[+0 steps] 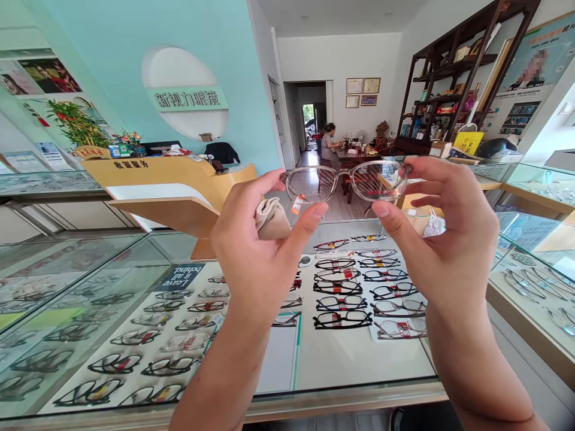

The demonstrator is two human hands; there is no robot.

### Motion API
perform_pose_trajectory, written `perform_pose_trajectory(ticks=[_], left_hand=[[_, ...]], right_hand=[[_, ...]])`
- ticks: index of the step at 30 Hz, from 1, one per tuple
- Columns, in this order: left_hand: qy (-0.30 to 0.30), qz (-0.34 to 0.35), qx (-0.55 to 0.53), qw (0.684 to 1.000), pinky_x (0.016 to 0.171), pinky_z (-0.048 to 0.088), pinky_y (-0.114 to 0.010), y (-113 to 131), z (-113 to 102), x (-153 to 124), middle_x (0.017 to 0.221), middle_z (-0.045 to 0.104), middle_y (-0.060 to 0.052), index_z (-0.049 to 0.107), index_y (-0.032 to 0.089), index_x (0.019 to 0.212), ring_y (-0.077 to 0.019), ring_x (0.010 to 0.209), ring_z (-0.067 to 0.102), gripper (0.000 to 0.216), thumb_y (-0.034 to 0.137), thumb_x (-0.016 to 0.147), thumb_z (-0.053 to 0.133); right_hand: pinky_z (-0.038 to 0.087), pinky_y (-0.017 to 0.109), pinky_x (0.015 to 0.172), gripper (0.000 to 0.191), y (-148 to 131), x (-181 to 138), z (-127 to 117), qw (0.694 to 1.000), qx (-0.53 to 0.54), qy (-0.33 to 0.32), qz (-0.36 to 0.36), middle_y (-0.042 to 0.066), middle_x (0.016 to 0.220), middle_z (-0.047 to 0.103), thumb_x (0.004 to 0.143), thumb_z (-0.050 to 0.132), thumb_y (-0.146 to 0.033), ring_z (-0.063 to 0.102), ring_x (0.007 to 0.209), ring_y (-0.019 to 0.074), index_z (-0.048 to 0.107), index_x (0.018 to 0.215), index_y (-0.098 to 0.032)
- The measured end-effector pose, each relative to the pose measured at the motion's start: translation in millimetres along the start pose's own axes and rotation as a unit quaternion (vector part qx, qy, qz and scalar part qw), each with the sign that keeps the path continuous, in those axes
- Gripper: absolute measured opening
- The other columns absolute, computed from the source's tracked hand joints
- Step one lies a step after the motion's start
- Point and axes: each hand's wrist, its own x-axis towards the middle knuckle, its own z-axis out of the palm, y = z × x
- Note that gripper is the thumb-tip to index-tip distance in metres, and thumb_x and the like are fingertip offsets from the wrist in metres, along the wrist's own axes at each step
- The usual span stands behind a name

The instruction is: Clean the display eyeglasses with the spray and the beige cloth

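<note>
Pinching the left end of a clear-framed pair of glasses (pixel 345 181), the left hand (pixel 260 248) has its thumb and forefinger closed on the rim beside one lens, while its remaining fingers curl over a folded beige cleaning cloth (pixel 272 218) tucked against the palm. The right hand (pixel 442 233) grips the opposite end of the same frame, forefinger along the top edge and thumb pressing from below, so both hands are clamped on the glasses. The frame is held level in the air at upper centre of view, lenses facing the camera, with a small orange price tag (pixel 297 205) hanging from the left lens. A crumpled white wrapper (pixel 433 225) shows just behind the right hand's fingers; whether it is held cannot be determined. Below both forearms lies a glass display counter (pixel 350 359), with rows of spectacle frames (pixel 344 287) laid out beneath its top. To the left stands a yellow reception desk (pixel 157 179) bearing a potted plant (pixel 76 126). At the far end of the room a person (pixel 329 142) sits at a dark table, and a dark wooden shelf unit (pixel 449 78) stands against the right wall.
</note>
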Motion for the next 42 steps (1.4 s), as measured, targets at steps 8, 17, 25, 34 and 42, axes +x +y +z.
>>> perform_pose_trajectory(ticks=[8,17,25,34,42], left_hand=[[0.043,0.103,-0.006,0.994,0.096,0.061,-0.051,-6.2,4.7,3.1,0.112,0.077,-0.004,0.078,0.039,0.128,-0.0302,0.109,0.071,0.055,0.053,0.078,0.097],[0.057,0.130,-0.029,0.989,0.091,0.063,-0.053,-5.0,4.9,0.1,0.116,0.069,-0.007,0.076,0.041,0.133,-0.0312,0.112,0.066,0.061,0.056,0.077,0.095],[0.074,0.140,0.028,0.987,0.091,0.060,-0.052,0.9,5.2,0.3,0.110,0.069,-0.006,0.079,0.037,0.129,-0.0286,0.098,0.066,0.060,0.049,0.074,0.100],[0.035,0.097,0.012,0.995,0.083,0.060,-0.044,-4.2,7.7,-0.7,0.125,0.073,-0.007,0.073,0.038,0.141,-0.0261,0.103,0.068,0.063,0.042,0.083,0.096],[0.015,-0.002,-0.076,0.997,0.065,0.053,-0.033,-8.9,16.3,-1.0,0.131,0.073,-0.005,0.070,0.040,0.141,-0.0109,0.070,0.058,0.058,0.043,0.087,0.092]], right_hand=[[0.064,0.054,0.092,0.042,-0.8,0.5,-2.0,0.999,-0.023,0.001,0.024,0.009,0.130,0.070,0.099,0.078,-0.038,0.073,0.108,0.0306,0.069,0.140,-0.036],[0.063,0.049,0.087,0.040,3.4,2.6,-2.7,0.998,-0.011,-0.048,0.047,0.008,0.124,0.076,0.101,0.074,-0.044,0.075,0.103,0.0278,0.070,0.139,-0.031],[0.061,0.049,0.089,0.035,2.1,4.0,-1.1,0.996,-0.003,-0.056,0.064,0.007,0.115,0.078,0.100,0.073,-0.047,0.074,0.102,0.0273,0.072,0.131,-0.029],[0.064,0.051,0.087,0.044,3.0,-0.7,6.6,1.000,-0.010,0.002,0.004,0.009,0.130,0.070,0.100,0.074,-0.037,0.071,0.110,0.0299,0.061,0.141,-0.033],[0.064,0.061,0.092,0.060,-3.3,-7.7,19.0,0.989,-0.047,0.099,-0.100,0.014,0.137,0.062,0.097,0.078,-0.032,0.060,0.132,0.0411,0.055,0.152,-0.037]])
